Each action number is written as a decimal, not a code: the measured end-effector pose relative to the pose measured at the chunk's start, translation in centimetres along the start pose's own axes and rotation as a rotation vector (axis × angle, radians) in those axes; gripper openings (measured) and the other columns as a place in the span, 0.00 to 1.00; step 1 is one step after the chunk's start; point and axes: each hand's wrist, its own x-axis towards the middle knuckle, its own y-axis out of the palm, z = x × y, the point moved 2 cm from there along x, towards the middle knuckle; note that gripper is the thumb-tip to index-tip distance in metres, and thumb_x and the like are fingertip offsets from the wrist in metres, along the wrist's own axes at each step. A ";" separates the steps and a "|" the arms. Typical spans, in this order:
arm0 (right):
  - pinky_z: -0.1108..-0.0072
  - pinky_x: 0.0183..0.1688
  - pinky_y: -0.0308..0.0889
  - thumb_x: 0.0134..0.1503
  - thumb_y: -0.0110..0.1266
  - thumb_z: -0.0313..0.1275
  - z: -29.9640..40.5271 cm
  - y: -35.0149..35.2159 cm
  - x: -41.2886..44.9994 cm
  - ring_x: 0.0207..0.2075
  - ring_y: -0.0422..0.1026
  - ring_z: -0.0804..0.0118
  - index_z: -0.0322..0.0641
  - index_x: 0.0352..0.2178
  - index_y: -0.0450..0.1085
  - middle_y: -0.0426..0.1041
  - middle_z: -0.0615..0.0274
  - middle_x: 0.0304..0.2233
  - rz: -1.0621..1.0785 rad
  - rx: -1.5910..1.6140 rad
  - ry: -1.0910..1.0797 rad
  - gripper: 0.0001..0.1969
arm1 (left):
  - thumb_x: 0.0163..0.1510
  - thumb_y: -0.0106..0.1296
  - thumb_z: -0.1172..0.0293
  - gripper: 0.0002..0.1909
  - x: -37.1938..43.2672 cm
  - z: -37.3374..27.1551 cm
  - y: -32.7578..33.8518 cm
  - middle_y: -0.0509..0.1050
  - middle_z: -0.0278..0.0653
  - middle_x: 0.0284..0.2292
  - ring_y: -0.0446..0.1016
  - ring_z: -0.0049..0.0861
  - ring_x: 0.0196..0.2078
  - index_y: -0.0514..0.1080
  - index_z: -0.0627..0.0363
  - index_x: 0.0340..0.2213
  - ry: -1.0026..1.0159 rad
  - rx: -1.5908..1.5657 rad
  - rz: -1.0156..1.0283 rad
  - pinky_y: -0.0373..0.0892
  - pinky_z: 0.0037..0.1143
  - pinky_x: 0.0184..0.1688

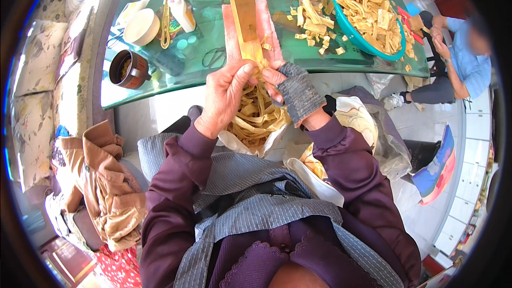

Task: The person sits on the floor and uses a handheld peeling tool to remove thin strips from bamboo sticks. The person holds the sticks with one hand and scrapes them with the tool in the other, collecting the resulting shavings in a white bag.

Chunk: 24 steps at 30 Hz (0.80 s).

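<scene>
Both my hands meet at the front edge of a glass-topped table, pinching a yellowish braided strip of dried plant material (261, 65). My left hand (228, 90) is bare, thumb and fingers closed on the strip. My right hand (294, 90), in a grey knitted fingerless glove, grips it from the other side. The strip runs toward a wooden block (245, 18) that lies on a pink towel (273, 40). Below my hands, a white bag (262, 150) holds a heap of long pale strips (260, 116). The fingertips partly hide the gripped section.
On the table (180, 74) stand a dark mug (129, 70), a pale bowl (141, 27), a white bottle (182, 13) and scissors (214, 57). A teal basin (352, 44) brims with short dry pieces (372, 12); more lie scattered beside it. Another person (460, 56) sits at the right.
</scene>
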 end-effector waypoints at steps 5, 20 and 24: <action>0.87 0.14 0.54 0.55 0.54 0.35 0.0 0.3 0.1 0.14 0.62 0.79 0.35 0.38 0.65 0.64 0.68 0.16 -0.177 -0.035 0.011 0.15 | 0.54 0.52 0.77 0.06 0.6 1.3 0.2 0.73 0.32 0.26 0.70 0.13 0.29 0.70 0.66 0.34 -0.073 -0.046 0.077 0.66 0.14 0.34; 0.88 0.16 0.53 0.53 0.56 0.37 -0.3 -0.8 -1.5 0.14 0.61 0.81 0.42 0.26 0.68 0.63 0.70 0.15 -0.217 -0.365 -0.204 0.10 | 0.40 0.61 0.75 0.20 -1.0 -1.4 -3.2 0.72 0.43 0.36 0.71 0.39 0.40 0.70 0.62 0.38 0.376 0.434 -0.050 0.69 0.27 0.41; 0.83 0.17 0.58 0.53 0.55 0.38 -0.6 2.2 -1.8 0.15 0.64 0.77 0.39 0.20 0.67 0.65 0.64 0.15 -0.069 -0.960 -0.304 0.14 | 0.42 0.55 0.80 0.21 -2.8 -0.9 -1.6 0.71 0.45 0.40 0.71 0.43 0.40 0.68 0.60 0.41 0.300 0.445 0.261 0.68 0.31 0.42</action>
